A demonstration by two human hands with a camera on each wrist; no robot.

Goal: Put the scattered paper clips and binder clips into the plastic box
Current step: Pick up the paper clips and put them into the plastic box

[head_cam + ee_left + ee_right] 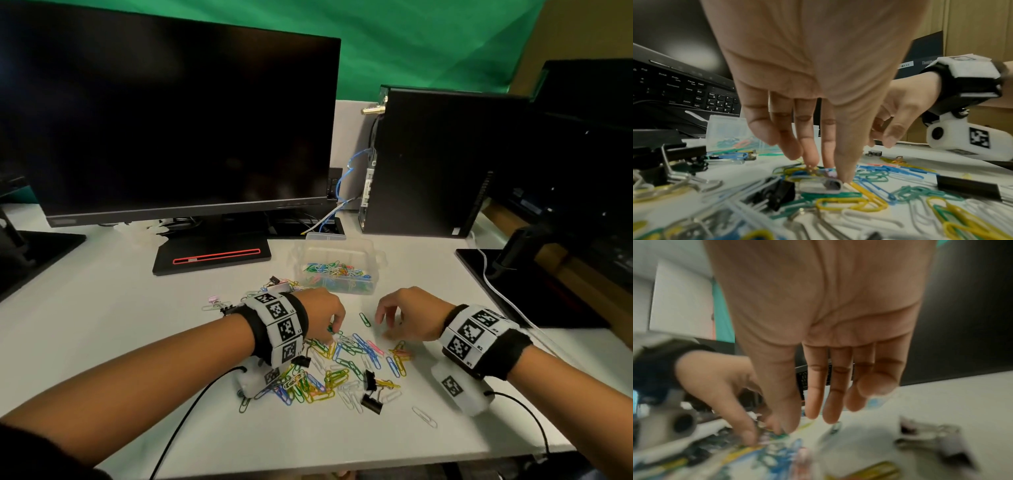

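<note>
A clear plastic box (337, 270) (725, 129) partly filled with coloured paper clips stands behind my hands. A scattered pile of coloured paper clips (342, 366) (869, 199) covers the white table, with black binder clips (371, 380) (777, 193) among them. My left hand (331, 334) (835, 173) reaches down into the pile's far edge, its thumb and fingertips pinching a paper clip there. My right hand (385, 325) (800, 421) hovers just right of it, fingers hanging relaxed and holding nothing. The right wrist view is blurred.
A big dark monitor (164, 120) on its stand base (212, 257) rises behind left, with a keyboard (684, 91) under it. A black PC tower (428, 164) stands behind right. More binder clips (274, 281) lie left of the box. A white cable (493, 294) runs along the right.
</note>
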